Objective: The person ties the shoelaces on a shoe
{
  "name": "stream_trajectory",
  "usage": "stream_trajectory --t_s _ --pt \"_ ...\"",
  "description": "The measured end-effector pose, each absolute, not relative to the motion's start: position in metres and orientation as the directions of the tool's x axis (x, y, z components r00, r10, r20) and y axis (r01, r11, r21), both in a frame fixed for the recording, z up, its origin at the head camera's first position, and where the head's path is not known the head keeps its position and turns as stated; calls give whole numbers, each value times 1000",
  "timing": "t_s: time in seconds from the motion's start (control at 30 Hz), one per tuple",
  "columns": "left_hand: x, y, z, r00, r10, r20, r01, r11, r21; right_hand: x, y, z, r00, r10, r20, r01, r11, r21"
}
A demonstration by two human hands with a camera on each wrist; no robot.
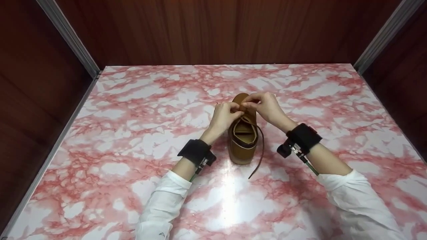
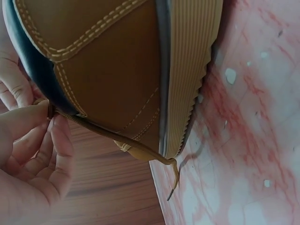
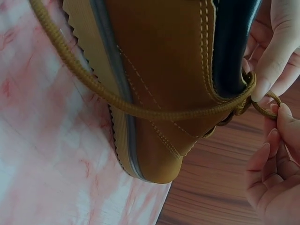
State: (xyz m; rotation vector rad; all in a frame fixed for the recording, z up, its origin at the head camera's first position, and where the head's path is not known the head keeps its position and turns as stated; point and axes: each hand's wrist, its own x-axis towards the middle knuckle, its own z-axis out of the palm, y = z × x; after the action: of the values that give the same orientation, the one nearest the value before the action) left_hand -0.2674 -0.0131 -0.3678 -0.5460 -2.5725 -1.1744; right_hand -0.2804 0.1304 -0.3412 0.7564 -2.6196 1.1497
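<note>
A tan lace-up shoe with a dark collar stands upright on the table, toe pointing away. My left hand pinches the brown shoelace at the top of the lacing, thumb against fingers. On the other side, my right hand holds a small loop of shoelace between thumb and fingertips, close to the left fingers. One long lace end hangs down the shoe's right side onto the table in the head view. Another hangs along the left side in the left wrist view. Fingers partly hide the knot area.
The table has a red and white marbled top. Dark wood-grain panels stand behind it and at both sides, with grey metal posts at the corners. Black straps with small cameras sit on both wrists.
</note>
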Motion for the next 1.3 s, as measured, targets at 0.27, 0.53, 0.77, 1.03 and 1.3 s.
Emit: stream_trajectory --t_s 0.27,0.53,0.77,1.03,1.3 --pt "-269 -12 -368 -880 233 414 466 597 653 -279 125 -339 -843 -368 392 -536 511 -672" --pt "-268 -11 -368 -880 214 424 456 631 628 -277 123 -335 -852 -357 382 -521 516 -680" --pt "-268 -12 -368 -891 205 404 438 617 654 -274 126 -323 -849 -319 422 -529 517 -673" --pt "-268 -12 -367 -890 219 401 448 594 669 -254 124 -294 -853 -285 436 -521 484 -703" --pt "-267 -12 -369 -892 210 401 445 569 691 -249 131 -281 -839 -265 475 -543 436 -717"
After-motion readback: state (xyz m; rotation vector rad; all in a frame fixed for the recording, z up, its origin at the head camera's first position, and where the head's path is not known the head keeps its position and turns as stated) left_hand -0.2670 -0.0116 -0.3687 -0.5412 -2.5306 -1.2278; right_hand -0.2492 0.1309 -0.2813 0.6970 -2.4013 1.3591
